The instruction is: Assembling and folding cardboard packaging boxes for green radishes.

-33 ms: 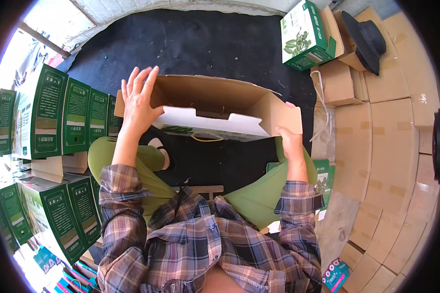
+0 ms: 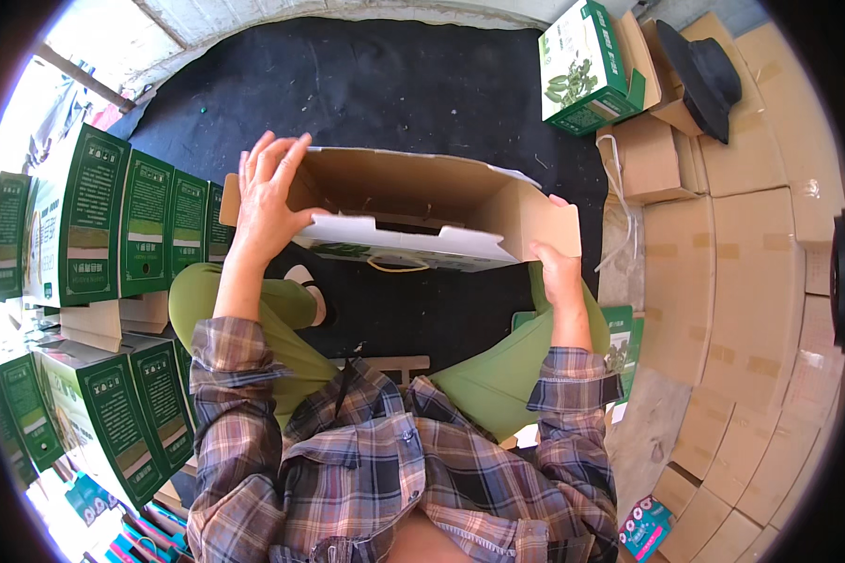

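An open-topped cardboard box, brown inside and white with green print outside, is held in front of me between both hands. My left hand grips its left end, with the thumb at the near white edge and the fingers over the far edge. My right hand pinches the brown flap at the right end, thumb on the near face and fingers mostly hidden behind it. A yellowish cord handle hangs on the near wall. Thin cord ends poke through inside the box.
Green-and-white boxes stand stacked in rows at the left. Brown cartons line the right side. A printed box and a black hat sit on cartons at the back right. Black sheeting covers the floor.
The box's near white wall has shifted slightly down and its inside shows a little more. My left hand's fingers have edged slightly right; my right hand stays put.
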